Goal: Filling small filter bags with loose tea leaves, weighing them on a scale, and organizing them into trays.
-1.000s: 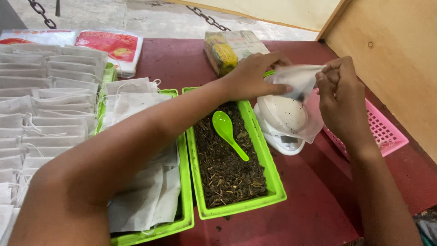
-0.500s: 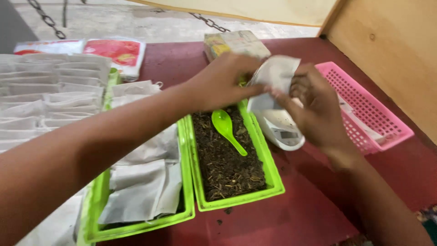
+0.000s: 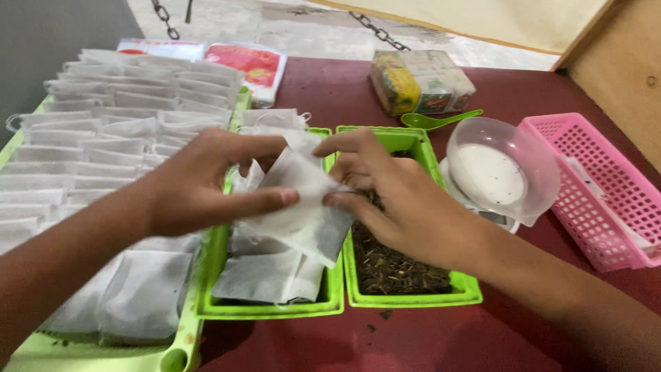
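Note:
My left hand point(image 3: 196, 186) and my right hand point(image 3: 396, 196) both pinch a white fabric pouch point(image 3: 303, 207) with dark contents showing in its lower corner. I hold it over the seam between two green trays. The left green tray point(image 3: 268, 308) holds a pile of empty white pouches. The right green tray point(image 3: 413, 300) holds dark loose dried leaves point(image 3: 392, 265), partly hidden under my right hand.
A clear bowl point(image 3: 506, 169) sits on a small white scale to the right, a pink basket point(image 3: 599, 196) beyond it. Rows of filled white pouches point(image 3: 103, 131) cover a big green tray on the left. A green spoon point(image 3: 437, 120), a wrapped box point(image 3: 420, 81) and red-and-white packets point(image 3: 248, 63) lie behind.
Both hands carried the pouch left from above the scale to over the trays. The view swung left, and the scale's bowl now stands uncovered.

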